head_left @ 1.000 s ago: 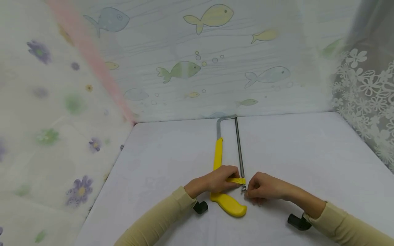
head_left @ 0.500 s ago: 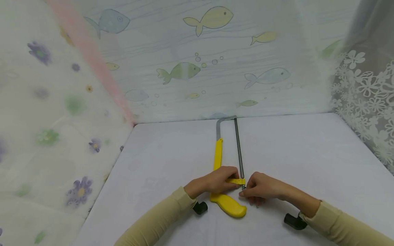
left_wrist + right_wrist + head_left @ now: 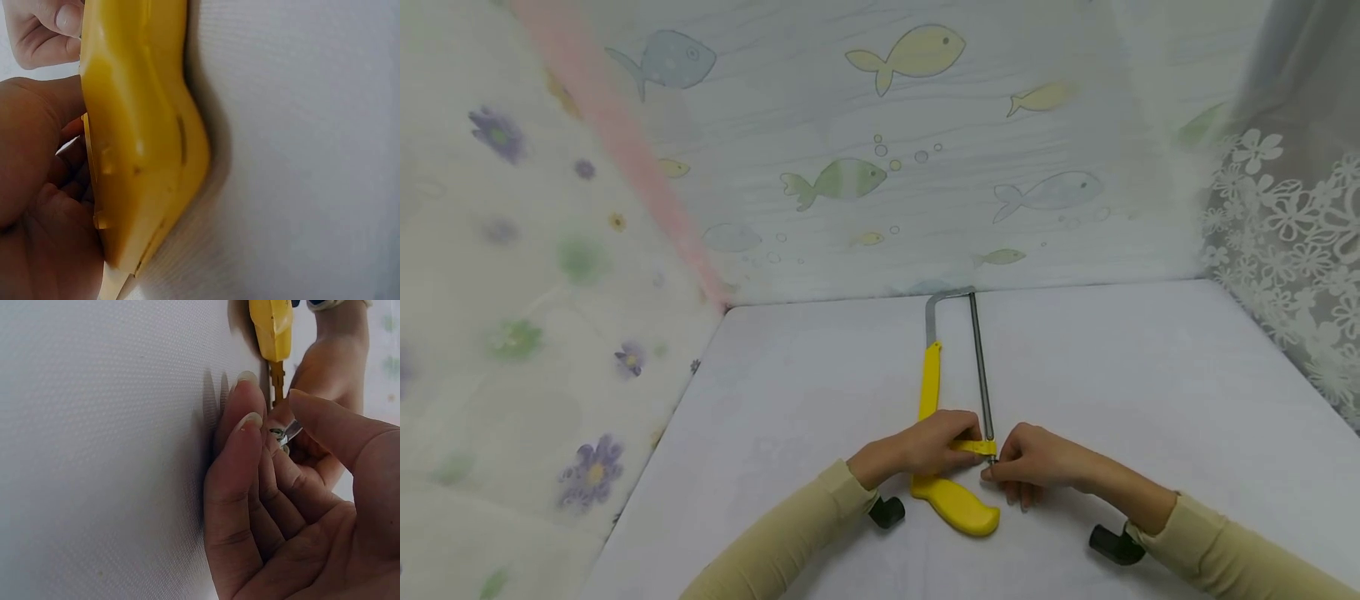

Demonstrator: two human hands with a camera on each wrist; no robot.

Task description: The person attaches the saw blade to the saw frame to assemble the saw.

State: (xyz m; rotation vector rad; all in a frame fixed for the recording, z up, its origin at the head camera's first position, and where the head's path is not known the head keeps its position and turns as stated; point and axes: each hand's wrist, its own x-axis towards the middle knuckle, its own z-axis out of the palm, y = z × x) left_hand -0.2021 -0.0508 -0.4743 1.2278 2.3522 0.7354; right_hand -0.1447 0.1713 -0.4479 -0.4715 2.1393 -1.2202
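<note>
While the left hand (image 3: pixel 938 442) is curled round the hacksaw (image 3: pixel 930 383), yellow handle (image 3: pixel 958 507) poking out nearside, the right hand (image 3: pixel 1047 458) just beside it's basically pinching the wing nut (image 3: pixel 290 433).

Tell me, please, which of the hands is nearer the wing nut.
The right hand, directly at the wing nut; the left hand lies across the yellow saw frame.

No readable text, labels, brands, numbers, signs
</note>
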